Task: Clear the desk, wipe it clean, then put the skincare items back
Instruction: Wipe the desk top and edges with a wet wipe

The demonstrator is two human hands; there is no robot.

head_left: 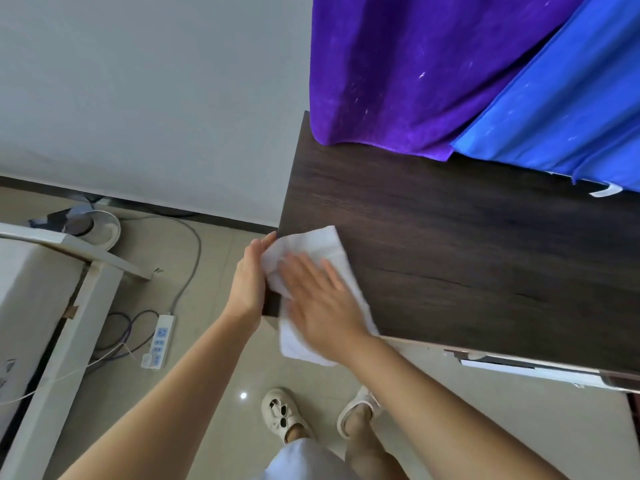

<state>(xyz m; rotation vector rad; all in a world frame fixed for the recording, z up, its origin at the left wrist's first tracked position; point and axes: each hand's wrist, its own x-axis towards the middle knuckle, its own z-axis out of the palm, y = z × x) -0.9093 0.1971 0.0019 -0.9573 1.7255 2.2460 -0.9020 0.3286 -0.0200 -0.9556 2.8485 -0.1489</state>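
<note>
A white cloth (325, 242) lies over the front left corner of the dark wood desk (467, 244) and hangs off its front edge. My right hand (322, 299) presses flat on the cloth with fingers spread and straight. At the desk's left edge my left hand (251, 275) touches the cloth's left end, its fingers along the side of the desk. No skincare items are in view.
A purple cloth (415, 71) and a blue cloth (568, 109) hang over the desk's back edge. On the tiled floor to the left lie a power strip (159, 341), cables and a fan base (100, 226). A white furniture piece (41, 292) stands at far left.
</note>
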